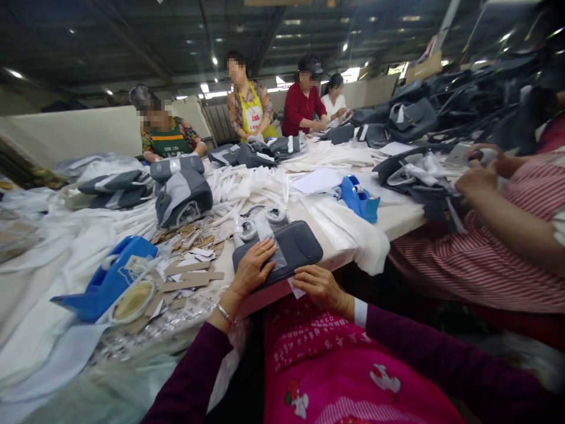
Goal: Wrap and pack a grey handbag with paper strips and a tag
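A dark grey handbag (304, 242) lies flat at the table's front edge, with a pale wrapping strip (279, 257) across its middle. Its straps (278, 217), wrapped in clear plastic, lie behind it. My left hand (252, 270) rests on the bag and the strip, fingers stretched out. At the bag's near edge, my right hand (321, 287) has its fingers bent together over a small white tag (296, 288), which sticks out below the fingertips. The right thumb is hidden.
Blue tape dispensers (106, 281) (359, 199) stand left and right. Cardboard pieces (188, 280) and a tape roll (132, 300) lie left. Wrapped bags (183, 191) and white sleeves (251, 185) cover the table behind. A co-worker's hands (481, 171) are at right; several people work opposite.
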### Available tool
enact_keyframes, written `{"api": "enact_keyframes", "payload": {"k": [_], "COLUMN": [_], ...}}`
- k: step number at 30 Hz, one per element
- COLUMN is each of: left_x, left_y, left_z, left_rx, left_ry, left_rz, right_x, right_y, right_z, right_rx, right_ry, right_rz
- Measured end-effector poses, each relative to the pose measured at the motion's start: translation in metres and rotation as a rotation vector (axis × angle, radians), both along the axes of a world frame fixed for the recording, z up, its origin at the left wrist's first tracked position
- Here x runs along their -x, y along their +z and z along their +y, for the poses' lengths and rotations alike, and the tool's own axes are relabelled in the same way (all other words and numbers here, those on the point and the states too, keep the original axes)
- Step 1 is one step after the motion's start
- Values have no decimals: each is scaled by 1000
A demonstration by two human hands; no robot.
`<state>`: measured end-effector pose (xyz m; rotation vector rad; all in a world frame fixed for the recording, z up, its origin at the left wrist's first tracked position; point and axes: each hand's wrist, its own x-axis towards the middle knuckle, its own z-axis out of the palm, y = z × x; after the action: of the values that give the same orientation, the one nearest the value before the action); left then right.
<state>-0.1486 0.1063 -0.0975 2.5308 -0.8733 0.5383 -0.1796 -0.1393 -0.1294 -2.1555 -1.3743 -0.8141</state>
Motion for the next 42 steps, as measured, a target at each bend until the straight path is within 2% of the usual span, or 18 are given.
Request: {"api": "enact_keyframes", "payload": {"k": [8, 19, 23, 27, 29, 34, 38, 42], "left_x": [-1, -3, -1, 1, 2, 4, 4, 3], "left_y": [-2, -7, -7, -8, -8, -7, -6, -8], "left_z": [-2, -2, -2, 0, 2, 5, 5, 2], "left_rx": [-8, -66, -71, -54, -29, 85, 109, 105], "left_ry": [5, 30, 27, -1, -2, 23, -9, 56], "left_rz": [-22, -47, -41, -35, -13, 66, 77, 78], "right_x": [21, 37, 20, -13, -30, -56, -60, -61], "right_y": [-3, 5, 26, 56, 66, 67, 63, 63], "right_z": [30, 33, 36, 47, 54, 70, 74, 75], "right_rx": [109, 205, 196, 119, 105, 166, 236, 310], "right_ry": [-80, -76, -80, -142, -187, -283, -345, -404], "right_rz": [3, 19, 98, 231, 317, 443, 431, 416]}}
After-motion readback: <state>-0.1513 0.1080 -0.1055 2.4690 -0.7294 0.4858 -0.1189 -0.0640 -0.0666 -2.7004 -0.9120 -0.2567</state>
